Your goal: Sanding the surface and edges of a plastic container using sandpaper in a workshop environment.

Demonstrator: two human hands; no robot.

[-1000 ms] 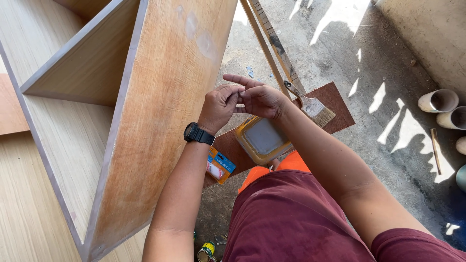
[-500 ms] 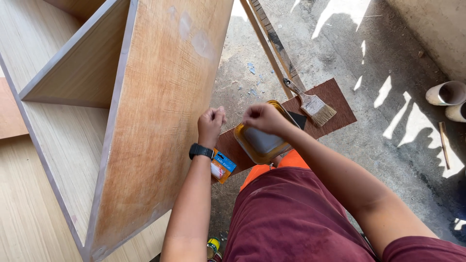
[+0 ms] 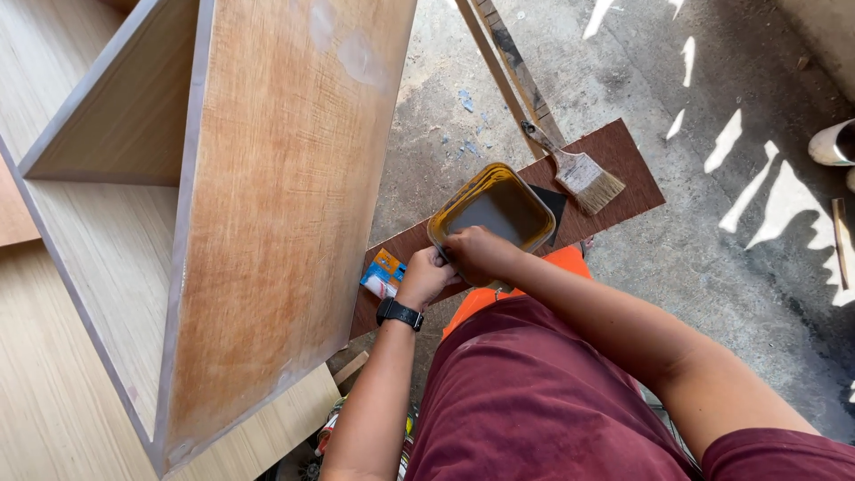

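Fingers of both my hands are curled in together at the near rim of the yellow tray (image 3: 492, 207). My right hand (image 3: 478, 254) lies knuckles up over the tray's near edge, clenched on something I cannot make out beneath it. My left hand (image 3: 427, 276) meets it from the side, fingers pinched in against the right; whether it grips the rim or some small thing between the hands, I cannot tell. A black wristwatch (image 3: 398, 313) sits on my left wrist, and both forearms reach forward from my lap, the right one crossing over my maroon shorts (image 3: 534, 410).

That tray is shallow and rectangular with rounded corners, its walls smeared a mustard yellow and its floor a dull grey. It rests on a dark brown board (image 3: 623, 151) lying on the rough concrete floor (image 3: 712, 267), just ahead of my knees.

On the same board, beyond the tray, lies a flat paintbrush (image 3: 579, 169) with pale, splayed bristles. A small blue and orange packet (image 3: 383, 272) sits on the board just beside my left hand. To my left stands a large wooden cabinet (image 3: 276, 214), its broad panel streaked reddish brown with visible grain.
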